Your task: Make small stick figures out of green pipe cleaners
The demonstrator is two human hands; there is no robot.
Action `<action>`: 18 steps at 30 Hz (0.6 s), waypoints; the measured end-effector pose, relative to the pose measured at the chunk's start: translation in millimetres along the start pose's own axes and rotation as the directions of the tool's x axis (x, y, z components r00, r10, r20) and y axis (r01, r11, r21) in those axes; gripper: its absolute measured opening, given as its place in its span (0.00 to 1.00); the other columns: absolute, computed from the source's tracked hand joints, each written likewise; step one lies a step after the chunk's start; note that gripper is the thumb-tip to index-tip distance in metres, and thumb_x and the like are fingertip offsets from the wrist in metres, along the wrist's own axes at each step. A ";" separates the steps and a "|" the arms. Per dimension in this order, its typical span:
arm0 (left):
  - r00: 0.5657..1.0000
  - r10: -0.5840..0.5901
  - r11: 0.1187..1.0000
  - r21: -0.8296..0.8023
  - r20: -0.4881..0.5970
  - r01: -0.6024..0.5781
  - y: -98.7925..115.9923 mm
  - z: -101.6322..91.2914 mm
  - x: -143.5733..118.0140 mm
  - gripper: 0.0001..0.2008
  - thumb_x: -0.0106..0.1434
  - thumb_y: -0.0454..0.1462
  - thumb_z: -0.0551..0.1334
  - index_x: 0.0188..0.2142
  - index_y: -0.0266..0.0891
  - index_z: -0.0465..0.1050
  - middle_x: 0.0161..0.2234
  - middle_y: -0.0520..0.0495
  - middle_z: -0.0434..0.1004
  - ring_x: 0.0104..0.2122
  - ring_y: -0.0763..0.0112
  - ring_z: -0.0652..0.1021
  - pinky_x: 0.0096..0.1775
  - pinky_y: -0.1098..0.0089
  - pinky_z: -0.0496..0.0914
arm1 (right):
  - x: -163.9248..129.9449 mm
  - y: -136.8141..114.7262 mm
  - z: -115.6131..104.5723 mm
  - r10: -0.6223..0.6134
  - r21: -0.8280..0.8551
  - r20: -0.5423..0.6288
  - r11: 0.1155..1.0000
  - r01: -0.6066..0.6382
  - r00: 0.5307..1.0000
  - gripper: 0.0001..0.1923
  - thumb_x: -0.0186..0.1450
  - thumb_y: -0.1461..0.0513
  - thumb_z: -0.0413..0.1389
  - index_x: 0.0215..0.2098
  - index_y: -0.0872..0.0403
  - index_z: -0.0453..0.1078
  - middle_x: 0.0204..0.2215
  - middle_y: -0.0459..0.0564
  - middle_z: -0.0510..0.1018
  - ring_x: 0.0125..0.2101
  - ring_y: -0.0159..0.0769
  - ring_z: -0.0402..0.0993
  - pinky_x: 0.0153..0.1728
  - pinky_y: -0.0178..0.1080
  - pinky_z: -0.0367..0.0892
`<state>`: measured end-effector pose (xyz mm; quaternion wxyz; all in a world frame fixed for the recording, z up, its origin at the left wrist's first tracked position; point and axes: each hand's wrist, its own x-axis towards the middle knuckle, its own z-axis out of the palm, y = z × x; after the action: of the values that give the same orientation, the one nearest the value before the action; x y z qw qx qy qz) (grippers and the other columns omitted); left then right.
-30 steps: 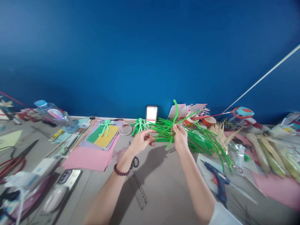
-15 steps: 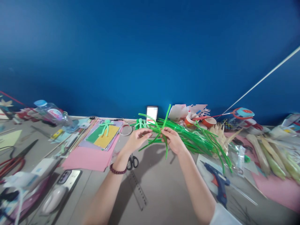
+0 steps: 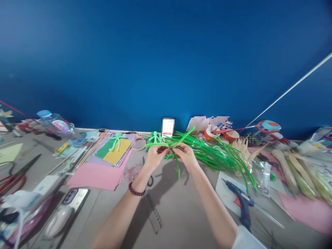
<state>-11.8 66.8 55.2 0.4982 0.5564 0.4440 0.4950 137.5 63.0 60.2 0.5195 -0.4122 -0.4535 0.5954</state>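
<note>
Between my two hands is a crossed bunch of green pipe cleaners [image 3: 178,166], with ends sticking out left, up to the right and down. My left hand [image 3: 157,156] is closed on the left side of it, and my right hand [image 3: 186,156] pinches it near the crossing. The fingertips of both hands almost meet. Just behind the hands stands a light green pipe-cleaner figure [image 3: 155,137]. A heap of long green pipe cleaners [image 3: 215,152] lies behind and to the right. Part of a pair of scissors [image 3: 150,180] shows beside my left wrist, over a clear ruler [image 3: 155,214].
Left are pink paper [image 3: 95,175], another green figure [image 3: 117,141], a plastic bottle [image 3: 58,125], a phone [image 3: 77,199] and a mouse [image 3: 59,221]. A blue glue gun [image 3: 241,202] and corn husks [image 3: 298,173] lie right. A blue wall [image 3: 166,62] rises behind.
My left hand has moved right and closed on the pipe cleaners. My right hand has shifted slightly left. The crossed pipe cleaners have turned, their upper end now leaning right.
</note>
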 end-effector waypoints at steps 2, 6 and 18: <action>0.997 0.061 0.998 0.036 -0.049 -0.060 1.7 -0.7 -1.1 0.09 0.53 0.40 0.64 0.30 0.36 0.74 0.29 0.47 0.76 0.28 0.70 0.75 0.30 0.72 0.69 | -0.9 -1.4 -0.4 0.009 0.051 0.033 0.999 -0.011 0.999 0.13 0.50 0.55 0.64 0.31 0.54 0.73 0.28 0.47 0.77 0.28 0.34 0.74 0.29 0.36 0.71; 0.983 0.157 0.980 0.136 -0.098 -0.143 8.8 -2.0 -4.3 0.08 0.56 0.39 0.62 0.31 0.37 0.74 0.31 0.46 0.77 0.31 0.69 0.76 0.32 0.72 0.69 | -1.6 -5.4 -1.5 0.070 0.146 0.060 0.986 -0.078 0.996 0.14 0.52 0.52 0.62 0.32 0.53 0.74 0.29 0.47 0.77 0.29 0.34 0.74 0.34 0.38 0.71; 0.958 0.275 0.955 0.142 -0.085 -0.262 13.9 -2.3 -7.4 0.05 0.57 0.36 0.60 0.32 0.37 0.72 0.32 0.47 0.74 0.32 0.70 0.75 0.35 0.71 0.70 | -4.5 -10.0 1.2 0.052 0.053 0.089 0.997 -0.057 0.995 0.14 0.47 0.57 0.66 0.29 0.54 0.73 0.24 0.45 0.77 0.27 0.32 0.74 0.35 0.37 0.69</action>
<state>-15.0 58.3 68.3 0.3654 0.6161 0.4208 0.5567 139.3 58.9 70.3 0.4940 -0.3835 -0.4474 0.6394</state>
